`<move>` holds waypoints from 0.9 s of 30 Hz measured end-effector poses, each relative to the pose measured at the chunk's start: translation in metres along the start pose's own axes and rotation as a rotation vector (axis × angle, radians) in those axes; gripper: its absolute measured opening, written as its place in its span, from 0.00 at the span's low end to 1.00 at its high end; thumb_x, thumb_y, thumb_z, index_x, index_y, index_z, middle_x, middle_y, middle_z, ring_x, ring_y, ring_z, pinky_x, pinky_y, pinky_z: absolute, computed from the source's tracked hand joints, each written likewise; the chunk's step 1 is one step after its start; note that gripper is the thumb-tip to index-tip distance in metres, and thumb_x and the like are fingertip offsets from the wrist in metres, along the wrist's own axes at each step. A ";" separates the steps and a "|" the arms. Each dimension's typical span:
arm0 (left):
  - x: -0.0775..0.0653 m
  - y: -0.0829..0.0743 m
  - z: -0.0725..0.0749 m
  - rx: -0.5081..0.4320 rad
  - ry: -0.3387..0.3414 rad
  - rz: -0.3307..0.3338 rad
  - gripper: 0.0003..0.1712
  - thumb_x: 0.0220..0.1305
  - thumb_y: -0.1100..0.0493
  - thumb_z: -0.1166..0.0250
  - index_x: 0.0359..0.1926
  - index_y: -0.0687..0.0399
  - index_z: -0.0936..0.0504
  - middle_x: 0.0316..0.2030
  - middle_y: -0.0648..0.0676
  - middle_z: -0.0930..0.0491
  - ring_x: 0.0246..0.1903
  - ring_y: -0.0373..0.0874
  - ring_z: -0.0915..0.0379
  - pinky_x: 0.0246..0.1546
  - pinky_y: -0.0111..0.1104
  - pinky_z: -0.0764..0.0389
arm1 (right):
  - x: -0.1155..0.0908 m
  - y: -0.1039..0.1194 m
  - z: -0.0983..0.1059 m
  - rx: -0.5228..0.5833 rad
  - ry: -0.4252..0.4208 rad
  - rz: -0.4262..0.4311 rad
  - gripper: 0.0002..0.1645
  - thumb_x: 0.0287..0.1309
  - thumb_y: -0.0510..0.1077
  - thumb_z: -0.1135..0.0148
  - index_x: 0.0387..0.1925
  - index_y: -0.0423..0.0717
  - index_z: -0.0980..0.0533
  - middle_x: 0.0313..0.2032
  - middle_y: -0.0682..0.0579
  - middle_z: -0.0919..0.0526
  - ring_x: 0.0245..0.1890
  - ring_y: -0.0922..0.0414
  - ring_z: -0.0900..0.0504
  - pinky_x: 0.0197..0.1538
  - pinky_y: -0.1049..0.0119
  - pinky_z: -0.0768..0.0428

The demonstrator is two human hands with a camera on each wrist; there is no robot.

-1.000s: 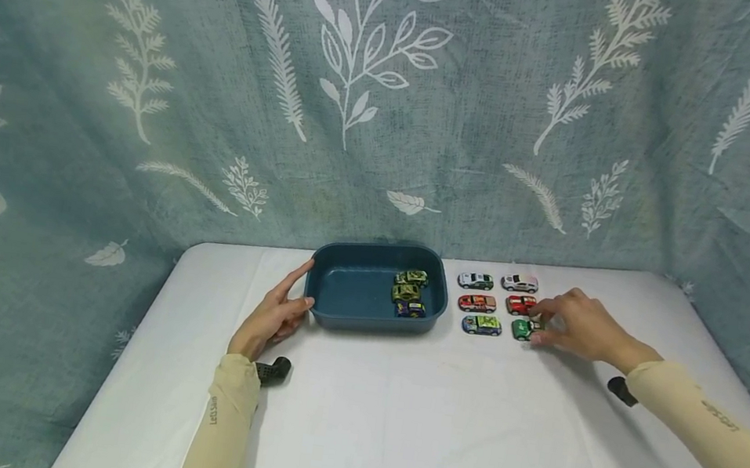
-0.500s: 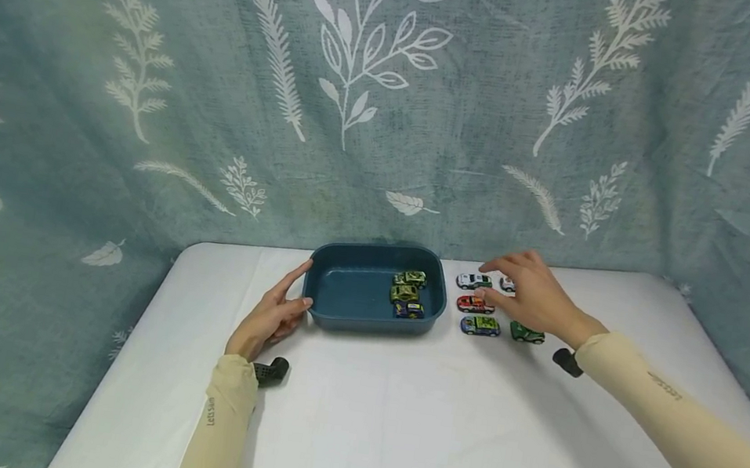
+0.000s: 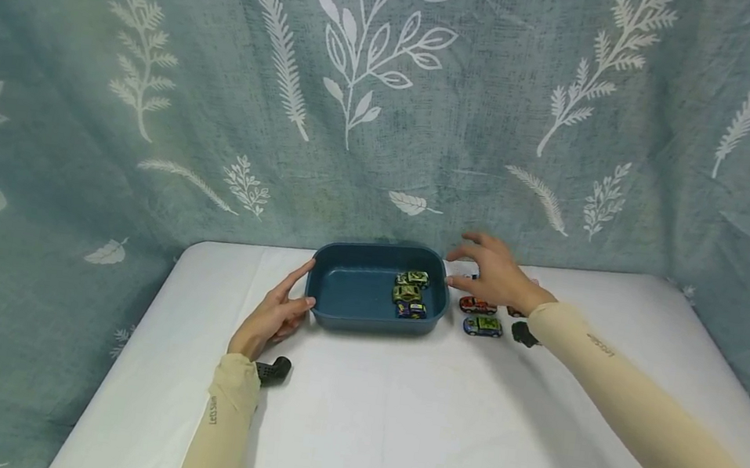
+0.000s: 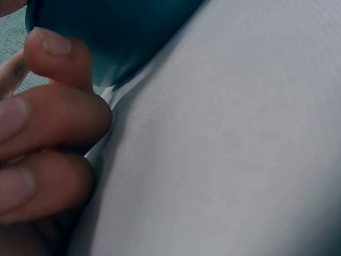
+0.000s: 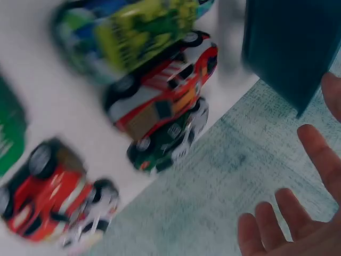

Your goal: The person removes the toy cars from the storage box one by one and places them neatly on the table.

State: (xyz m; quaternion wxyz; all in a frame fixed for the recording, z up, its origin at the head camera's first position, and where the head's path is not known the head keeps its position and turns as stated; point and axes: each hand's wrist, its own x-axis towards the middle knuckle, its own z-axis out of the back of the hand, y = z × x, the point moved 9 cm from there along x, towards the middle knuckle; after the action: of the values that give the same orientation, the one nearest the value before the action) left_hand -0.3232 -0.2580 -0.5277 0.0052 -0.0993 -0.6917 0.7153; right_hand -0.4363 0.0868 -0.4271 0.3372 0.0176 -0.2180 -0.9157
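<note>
A dark blue plastic tray [image 3: 352,324] stands at the back of the table, with three toy cars [image 3: 412,278] along its right end. My left hand [image 3: 271,319] is at its left end; the index finger lies straight at the far corner and the thumb touches the near corner, other fingers bent. My right hand [image 3: 494,275] is spread at the tray's right rim, holding nothing. Below it sit a red-orange toy car [image 3: 477,305] and a yellow-green toy car [image 3: 483,326]. In the right wrist view, a dark green and white toy car [image 5: 170,141] stands beside these.
Farther right, the right wrist view shows a red toy car [image 5: 48,200], a white toy car [image 5: 98,213] and part of a green toy car [image 5: 8,125]. A leaf-patterned curtain [image 3: 363,106] hangs behind the white-covered table [image 3: 392,426].
My right hand has moved left from the red and green cars, across the other cars, to the tray's right rim. My left hand and the tray have stayed put.
</note>
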 end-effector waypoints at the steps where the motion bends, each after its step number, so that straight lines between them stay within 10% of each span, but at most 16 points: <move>1: 0.000 0.001 0.000 -0.005 0.004 -0.003 0.42 0.76 0.55 0.34 0.80 0.15 0.40 0.13 0.45 0.38 0.11 0.37 0.48 0.12 0.30 0.43 | 0.004 0.000 -0.002 0.010 -0.002 0.003 0.25 0.68 0.53 0.28 0.61 0.46 0.17 0.78 0.32 0.39 0.78 0.29 0.44 0.76 0.26 0.48; 27: -0.007 -0.001 -0.002 -0.010 -0.013 0.006 0.44 0.75 0.55 0.33 0.81 0.18 0.41 0.14 0.47 0.38 0.11 0.38 0.48 0.12 0.31 0.42 | 0.043 0.024 -0.046 -0.170 0.153 -0.058 0.23 0.64 0.53 0.24 0.57 0.52 0.13 0.79 0.31 0.40 0.76 0.28 0.42 0.71 0.26 0.37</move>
State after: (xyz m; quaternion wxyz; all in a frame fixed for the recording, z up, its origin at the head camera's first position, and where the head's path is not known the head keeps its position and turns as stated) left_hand -0.3159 -0.2568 -0.5260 -0.0016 -0.0968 -0.6950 0.7125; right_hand -0.4461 0.0259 -0.4534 0.3264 0.0651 -0.1125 -0.9362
